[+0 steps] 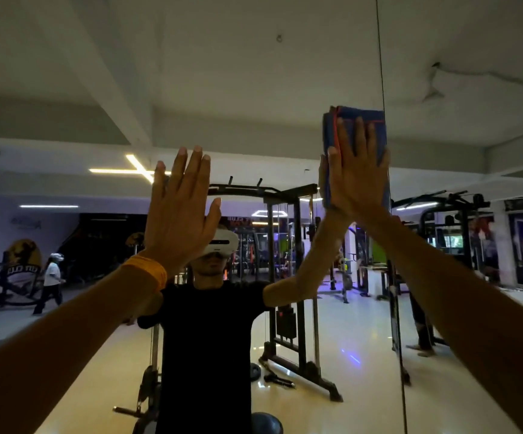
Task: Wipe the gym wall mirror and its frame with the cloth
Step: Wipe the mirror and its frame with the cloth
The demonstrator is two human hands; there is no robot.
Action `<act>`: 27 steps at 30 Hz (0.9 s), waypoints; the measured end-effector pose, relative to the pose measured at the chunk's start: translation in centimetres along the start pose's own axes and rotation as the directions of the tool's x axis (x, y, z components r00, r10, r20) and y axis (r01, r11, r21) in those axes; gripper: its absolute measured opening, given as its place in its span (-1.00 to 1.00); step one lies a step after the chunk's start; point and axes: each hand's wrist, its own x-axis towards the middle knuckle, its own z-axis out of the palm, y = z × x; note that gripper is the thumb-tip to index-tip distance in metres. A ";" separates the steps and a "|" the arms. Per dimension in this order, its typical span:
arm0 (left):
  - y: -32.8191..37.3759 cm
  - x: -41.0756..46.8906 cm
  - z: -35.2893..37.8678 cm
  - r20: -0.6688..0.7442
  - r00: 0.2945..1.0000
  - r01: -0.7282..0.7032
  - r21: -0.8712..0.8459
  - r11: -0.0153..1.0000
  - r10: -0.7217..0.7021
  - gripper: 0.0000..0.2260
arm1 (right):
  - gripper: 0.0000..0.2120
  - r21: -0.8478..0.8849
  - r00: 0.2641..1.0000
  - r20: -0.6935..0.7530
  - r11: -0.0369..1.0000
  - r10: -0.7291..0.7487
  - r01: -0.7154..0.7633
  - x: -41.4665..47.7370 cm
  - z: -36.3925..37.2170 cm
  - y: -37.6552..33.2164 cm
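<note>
The wall mirror [254, 73] fills the whole view and reflects the gym and my own body. A thin vertical seam [382, 73] between mirror panels runs down at the right. A folded blue cloth [359, 115] with an orange edge lies flat on the glass just left of that seam. My right hand [357, 170] presses on the cloth with straight, spread fingers. My left hand [180, 205] is raised with straight fingers, flat against the glass or close to it, with an orange band at the wrist. No frame edge of the mirror shows.
In the reflection stands a black cable rack [288, 270] behind me on a shiny pale floor. A person in a white top [50, 280] walks at the far left. More gym machines [448, 227] appear in the right panel.
</note>
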 end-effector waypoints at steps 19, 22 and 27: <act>2.9 -2.5 0.5 -0.028 0.999 0.041 -0.096 0.995 -0.044 -0.39 | -0.39 0.077 0.934 0.130 0.943 -0.332 0.325 -14.1 -0.8 -8.0; 2.9 -3.1 0.3 -0.031 0.999 0.024 -0.138 0.990 -0.029 -0.40 | -0.39 0.143 0.848 0.163 0.862 -0.504 0.486 -15.5 -1.2 -5.4; 3.7 -4.8 0.5 -0.031 1.000 -0.006 -0.130 0.991 0.002 -0.39 | -0.40 0.064 0.990 0.116 0.995 -0.078 0.071 -10.1 -2.0 2.1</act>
